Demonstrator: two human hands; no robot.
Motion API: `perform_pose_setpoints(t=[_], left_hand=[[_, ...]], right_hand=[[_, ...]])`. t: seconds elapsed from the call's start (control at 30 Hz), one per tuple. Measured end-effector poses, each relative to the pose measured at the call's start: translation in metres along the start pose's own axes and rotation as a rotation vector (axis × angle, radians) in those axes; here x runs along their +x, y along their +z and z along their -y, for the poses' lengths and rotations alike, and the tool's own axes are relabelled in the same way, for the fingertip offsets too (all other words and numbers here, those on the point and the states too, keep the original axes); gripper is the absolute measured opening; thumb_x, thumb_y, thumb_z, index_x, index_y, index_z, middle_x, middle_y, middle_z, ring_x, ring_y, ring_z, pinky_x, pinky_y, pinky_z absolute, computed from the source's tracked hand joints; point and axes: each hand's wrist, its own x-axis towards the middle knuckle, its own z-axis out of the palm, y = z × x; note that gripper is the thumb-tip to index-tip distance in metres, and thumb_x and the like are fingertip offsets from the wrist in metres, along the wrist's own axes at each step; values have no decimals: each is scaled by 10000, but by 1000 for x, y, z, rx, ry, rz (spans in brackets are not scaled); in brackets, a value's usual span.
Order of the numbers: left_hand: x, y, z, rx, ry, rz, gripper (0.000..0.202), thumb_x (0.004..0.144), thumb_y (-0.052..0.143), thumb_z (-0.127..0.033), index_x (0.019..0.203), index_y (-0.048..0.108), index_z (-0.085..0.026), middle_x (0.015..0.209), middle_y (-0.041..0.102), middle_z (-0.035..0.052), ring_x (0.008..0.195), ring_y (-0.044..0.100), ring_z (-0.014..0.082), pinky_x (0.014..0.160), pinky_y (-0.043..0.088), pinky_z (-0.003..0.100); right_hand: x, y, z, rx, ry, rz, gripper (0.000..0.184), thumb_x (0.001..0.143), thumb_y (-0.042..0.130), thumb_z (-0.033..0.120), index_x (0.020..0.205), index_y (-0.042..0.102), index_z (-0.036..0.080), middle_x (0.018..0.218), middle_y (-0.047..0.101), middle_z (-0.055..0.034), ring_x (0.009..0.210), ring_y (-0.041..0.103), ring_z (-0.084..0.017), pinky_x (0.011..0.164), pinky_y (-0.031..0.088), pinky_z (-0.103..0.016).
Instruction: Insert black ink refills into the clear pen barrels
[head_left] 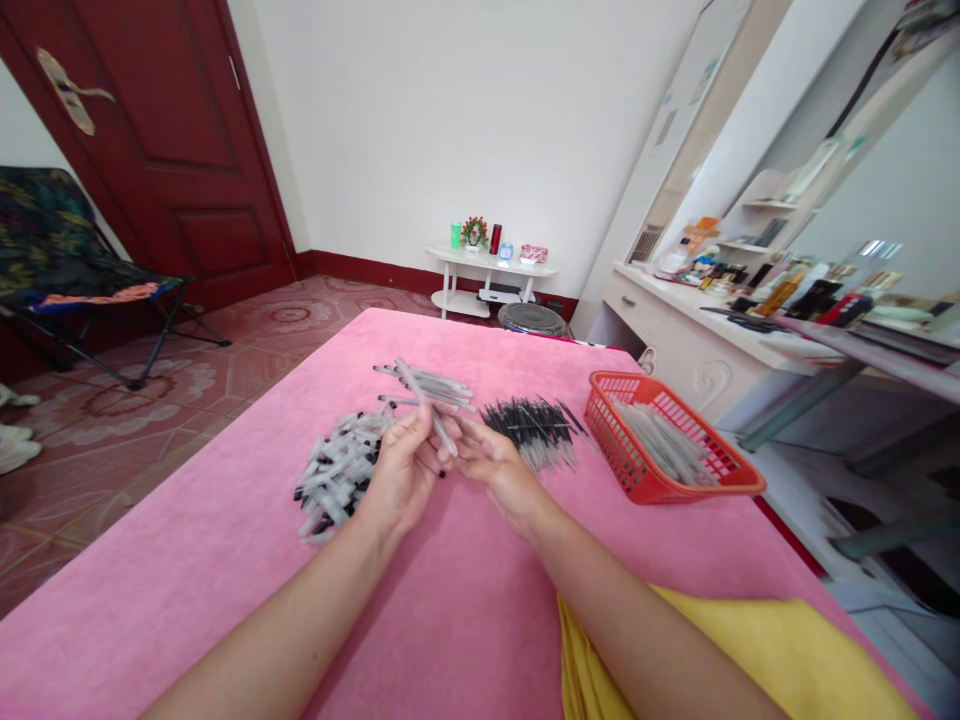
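A clear, greyish pen barrel (412, 384) slants between my two hands above the pink cloth. My left hand (405, 460) is closed around its middle, thumb on top. At the barrel's near end are the bent fingers of my right hand (501, 468); whether they hold a second small part is hidden. Beside my left hand lies a heap of pen caps (341, 470), translucent with black bits. Several pens (439, 383) rest just beyond my hands. Dark pen refills (532, 425) are piled to the right of my right hand.
An orange-red plastic basket (637, 485) with clear pen barrels (667, 440) stands on the right of the pink-covered table (187, 590). Yellow cloth (750, 640) lies under my right forearm. Beyond are a dressing table (690, 330), a white stand (450, 262) and a folding chair (82, 265).
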Motion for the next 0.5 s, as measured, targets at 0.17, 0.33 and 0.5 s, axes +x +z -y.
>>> perform_pose_setpoints(t=[0.17,0.33,0.5], left_hand=[[-10,4,16,93,-201,117,272,732,643,-383,755,630,-113,561,596,14,388,465,46,375,348,144],[-19,5,34,275,-245,213,332,771,589,-426,737,647,-101,572,616,36,388,459,56,389,332,171],[-22,4,42,405,-241,230,397,776,560,-475,637,609,-106,488,549,12,371,430,57,390,290,178]], right_hand=[[-1,-9,17,58,-52,-157,293,751,592,359,952,638,151,921,661,-81,817,607,-164,768,462,-289],[-3,-16,37,-200,-93,-157,261,673,687,321,865,653,147,743,649,-30,636,580,-129,611,454,-239],[-5,-29,64,-351,-121,-246,169,679,661,304,744,652,148,604,616,-7,535,542,-102,528,414,-205]])
